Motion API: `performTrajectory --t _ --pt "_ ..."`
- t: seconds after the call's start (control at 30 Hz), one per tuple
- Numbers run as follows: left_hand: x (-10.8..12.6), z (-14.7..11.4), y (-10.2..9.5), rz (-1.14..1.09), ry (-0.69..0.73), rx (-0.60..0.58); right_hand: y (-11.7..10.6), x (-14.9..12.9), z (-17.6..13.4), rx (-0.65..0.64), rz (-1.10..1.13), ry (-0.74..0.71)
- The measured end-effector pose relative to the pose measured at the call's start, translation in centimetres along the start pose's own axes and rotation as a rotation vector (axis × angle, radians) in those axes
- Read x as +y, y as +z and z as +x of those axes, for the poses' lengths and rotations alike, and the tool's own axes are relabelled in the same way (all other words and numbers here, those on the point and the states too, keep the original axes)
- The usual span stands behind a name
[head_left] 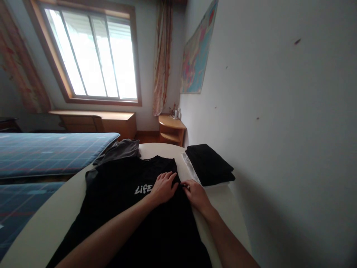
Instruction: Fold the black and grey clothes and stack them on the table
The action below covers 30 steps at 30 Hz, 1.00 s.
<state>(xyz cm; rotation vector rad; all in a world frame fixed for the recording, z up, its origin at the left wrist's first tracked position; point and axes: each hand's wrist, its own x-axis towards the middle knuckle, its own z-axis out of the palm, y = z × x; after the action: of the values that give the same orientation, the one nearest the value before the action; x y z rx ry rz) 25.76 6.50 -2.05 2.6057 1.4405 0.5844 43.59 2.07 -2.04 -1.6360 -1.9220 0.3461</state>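
1. The black fabric T-shirt with white lettering [170,230] lies spread across the round-edged, off-white tabletop [232,219], its collar toward the far edge.
2. The left hand [164,188] rests palm-down on the chest, fingers slightly parted, holding nothing; it sits just beside the lettering (whether more letters hide under it, I cannot tell).
3. The right hand [196,192] has its fingertips pinched together on the shirt's right-hand edge, near the shoulder.
4. If the right hand pulled while the left pressed too lightly, the whole shirt could skew and wrinkle, I'd judge.
5. A wide sweep rightward could knock the neatly folded black cloth stack [209,163], near that hand, off the thin white layer [190,167] beneath.
6. Dragging the far left side could disturb the crumpled dark-grey garment [121,150] beside it.
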Motion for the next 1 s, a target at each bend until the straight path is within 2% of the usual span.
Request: performTrajectory --t 0.17,0.37,0.5,0.67,0.83,0.9,1.0 --pt "1.4 -5.6 -1.2 -0.061 0.101 -0.180 0.2 0.5 0.5 0.070 0.013 -0.014" --pt "3.7 -12.1 -4.7 -0.205 0.408 -0.367 0.6 0.8 0.8 0.117 0.010 -0.009" --pt "4.7 -14.9 -5.8 -0.277 0.560 -0.460 0.8 1.1 0.8 0.129 0.027 -0.020" --pt "5.5 -16.3 -5.8 -0.302 0.581 -0.496 0.9 1.4 0.8 0.132 0.030 -0.058" --pt "5.0 -15.7 -6.1 -0.319 0.602 -0.511 0.8 1.7 0.9 0.102 0.005 -0.080" --pt "3.9 -15.1 -6.1 -0.299 0.532 -0.472 0.8 1.9 0.9 0.110 0.025 -0.067" --pt "1.7 -14.3 -5.7 -0.192 0.291 -0.364 0.8 1.9 0.8 0.127 0.044 -0.039"
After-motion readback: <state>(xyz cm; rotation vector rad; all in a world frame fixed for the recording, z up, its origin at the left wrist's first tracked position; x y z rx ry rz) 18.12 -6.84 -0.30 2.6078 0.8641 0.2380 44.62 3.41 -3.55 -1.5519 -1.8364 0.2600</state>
